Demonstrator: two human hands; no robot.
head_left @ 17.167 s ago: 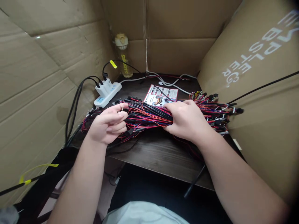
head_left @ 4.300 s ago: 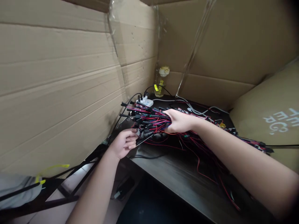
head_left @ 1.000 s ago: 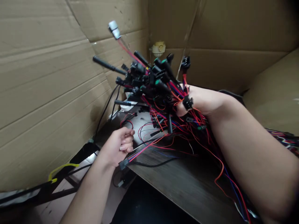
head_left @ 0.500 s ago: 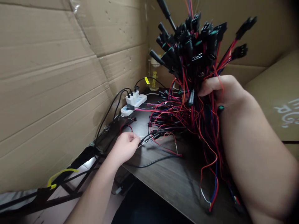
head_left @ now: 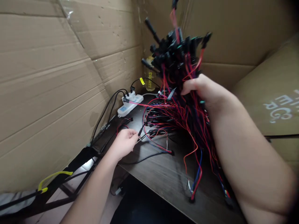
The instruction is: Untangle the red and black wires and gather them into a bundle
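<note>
The right hand (head_left: 205, 90) clasps a thick bundle of wires (head_left: 192, 113), upright above the dark table (head_left: 154, 177), black plugs (head_left: 171, 51) uppermost. The left hand (head_left: 126, 141) pinches a thin pale strand (head_left: 143, 138) near more wires (head_left: 161, 115). The bundle is probably floppy and fairly heavy, best grasped just below its plugs. Seconds ago, it was held low, plugs pointing left.

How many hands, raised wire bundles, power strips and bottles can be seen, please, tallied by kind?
Hands: 2, left hand and right hand
Raised wire bundle: 1
Power strip: 1
Bottle: 1, partly hidden
Total: 5
</note>
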